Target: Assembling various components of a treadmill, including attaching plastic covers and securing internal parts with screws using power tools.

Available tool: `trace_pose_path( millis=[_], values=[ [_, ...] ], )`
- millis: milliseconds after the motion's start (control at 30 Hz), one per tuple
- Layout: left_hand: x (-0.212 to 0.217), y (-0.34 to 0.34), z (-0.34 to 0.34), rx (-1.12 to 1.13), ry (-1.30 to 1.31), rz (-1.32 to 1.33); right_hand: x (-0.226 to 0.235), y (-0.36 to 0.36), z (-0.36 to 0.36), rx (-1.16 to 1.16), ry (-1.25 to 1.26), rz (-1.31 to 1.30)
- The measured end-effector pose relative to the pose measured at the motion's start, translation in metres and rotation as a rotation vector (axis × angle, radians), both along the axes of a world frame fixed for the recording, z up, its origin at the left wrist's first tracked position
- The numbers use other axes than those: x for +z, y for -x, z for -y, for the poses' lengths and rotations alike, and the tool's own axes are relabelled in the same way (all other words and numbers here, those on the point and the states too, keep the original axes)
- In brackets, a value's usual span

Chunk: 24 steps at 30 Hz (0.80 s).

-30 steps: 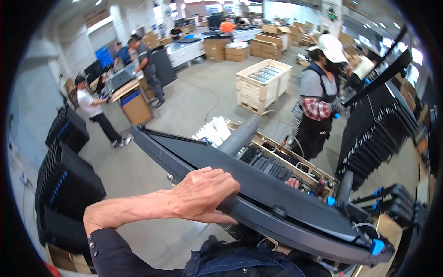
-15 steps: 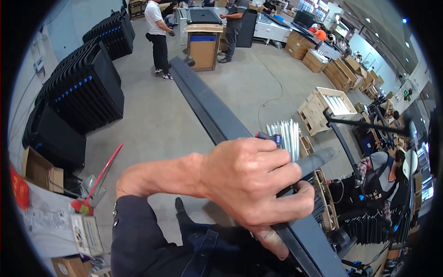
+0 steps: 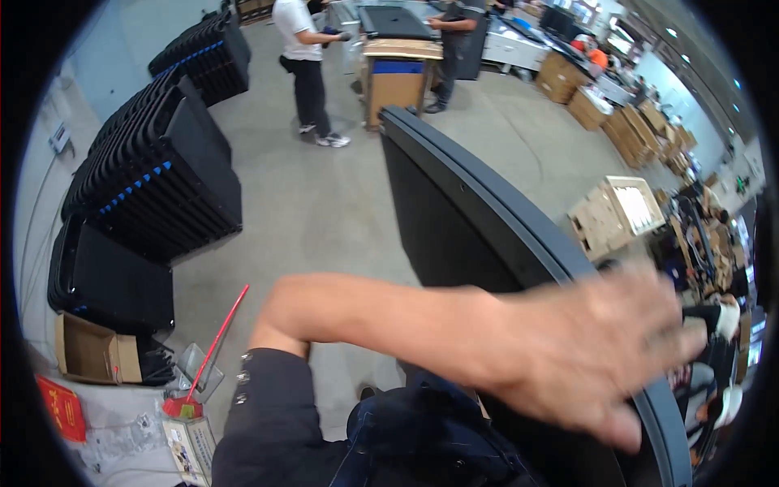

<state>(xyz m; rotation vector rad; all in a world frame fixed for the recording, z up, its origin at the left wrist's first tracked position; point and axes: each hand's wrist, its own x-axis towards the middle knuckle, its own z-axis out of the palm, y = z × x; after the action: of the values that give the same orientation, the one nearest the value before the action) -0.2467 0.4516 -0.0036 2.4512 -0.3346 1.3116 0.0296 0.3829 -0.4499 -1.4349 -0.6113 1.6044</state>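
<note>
A large black panel (image 3: pixel 454 219) with a grey rounded frame stands on edge, tilted, running from the upper middle to the lower right. Across its upper edge reaches my left hand (image 3: pixel 584 349), smeared by motion, thumb toward me and fingers apart. Nothing shows in its grasp; whether the palm touches the frame is hidden. My right hand is out of view, and the panel's lower part is cut off or covered by my arm and dark clothes.
Stacks of similar black panels (image 3: pixel 154 170) line the left wall. A red-handled dustpan tool (image 3: pixel 219 341) and an open carton (image 3: pixel 89 349) are near them. Ahead, two people stand at a carton-topped bench (image 3: pixel 398 81). A wooden crate (image 3: pixel 608 215) stands to the right.
The panel has turned from a narrow edge-on view to show its broad black face. My left hand has gone from curled on the frame to spread, farther right. The silver tubes are now hidden.
</note>
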Motion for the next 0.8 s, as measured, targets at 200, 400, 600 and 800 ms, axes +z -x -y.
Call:
trace_pose_path(
  millis=[200,400,600,800],
  values=[
    [-0.025,-0.007,-0.151,-0.135,0.67,-0.549,-0.048,0.037,-0.211,0.17,-0.037,-0.077],
    [-0.218,0.009,-0.428,0.11,1.337,-0.262,-0.003,-0.001,-0.445,0.1,-0.194,-0.079],
    [-0.37,0.075,-0.581,0.268,2.002,-0.226,-0.007,-0.046,-0.604,-0.001,-0.231,-0.041],
    [-0.429,0.073,-0.741,-0.015,2.162,-0.034,-0.021,-0.065,-0.76,-0.084,-0.259,0.042]
  ],
)
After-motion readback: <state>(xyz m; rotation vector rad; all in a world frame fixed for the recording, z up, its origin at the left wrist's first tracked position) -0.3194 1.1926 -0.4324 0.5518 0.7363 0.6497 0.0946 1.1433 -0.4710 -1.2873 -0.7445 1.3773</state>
